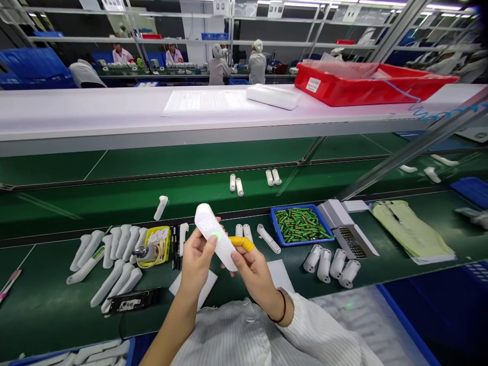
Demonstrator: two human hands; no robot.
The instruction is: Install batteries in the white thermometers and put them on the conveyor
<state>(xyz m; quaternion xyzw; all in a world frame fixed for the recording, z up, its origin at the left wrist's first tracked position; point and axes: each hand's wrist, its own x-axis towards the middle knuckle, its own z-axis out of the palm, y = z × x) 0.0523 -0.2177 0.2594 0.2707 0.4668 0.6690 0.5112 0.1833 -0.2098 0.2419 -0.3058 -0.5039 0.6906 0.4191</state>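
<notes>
A white handheld device (209, 226) with a rounded top and a glowing green light is held up in front of my chest, tilted to the left. My left hand (198, 256) is closed around its left side, the thumb beside the green light. At the lower right end, my right hand (249, 267) also grips it; one finger wears a yellow finger cot (243, 243). Beneath my hands lie white sheets (281, 274). Left of them, several similar white devices (109, 282) are laid in rows near a yellow tray (164, 244) and a black tool (135, 301).
To the right are a blue tray (280, 234) of green batteries (301, 223), several white housings (325, 265), an open box (351, 239) and yellow papers (412, 229) with a pen. White pieces (239, 187) lie on the green belt (198, 188). A red bin (343, 91) sits on the shelf above.
</notes>
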